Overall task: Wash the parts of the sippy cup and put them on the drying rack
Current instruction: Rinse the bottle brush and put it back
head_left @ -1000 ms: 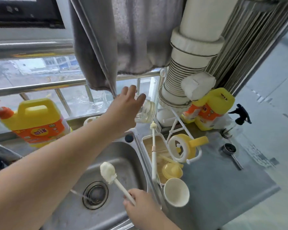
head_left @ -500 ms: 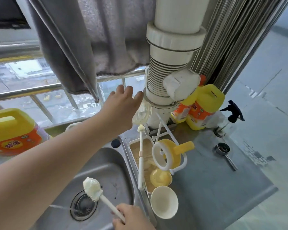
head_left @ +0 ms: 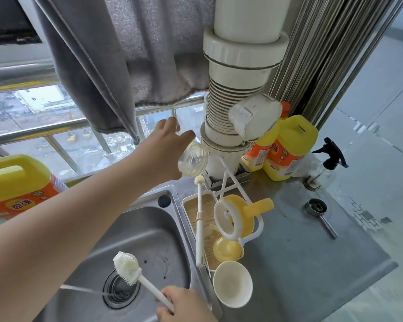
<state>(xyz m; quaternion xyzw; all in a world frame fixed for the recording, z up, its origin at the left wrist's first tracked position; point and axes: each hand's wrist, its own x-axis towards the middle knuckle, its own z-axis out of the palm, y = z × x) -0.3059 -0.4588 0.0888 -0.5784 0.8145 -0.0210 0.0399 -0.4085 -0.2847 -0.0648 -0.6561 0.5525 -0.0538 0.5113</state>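
Head view: a stainless steel sink (head_left: 149,240) sits left of the grey metal bench (head_left: 300,263), where a white wire drying rack (head_left: 223,219) stands. Above the rack's far end, the left hand (head_left: 163,149) curls its fingers (head_left: 186,135) around a clear plastic cup body (head_left: 193,159). The right hand (head_left: 184,305) grips a white bottle brush (head_left: 128,268) over the sink.

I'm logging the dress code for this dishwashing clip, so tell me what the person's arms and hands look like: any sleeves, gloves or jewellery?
Both hands are bare: no gloves on the left hand or the right hand. The left forearm is uncovered along its whole visible length, with no sleeve, watch or bracelet. No rings show on the visible fingers. Little of the right arm is in view beyond the wrist.
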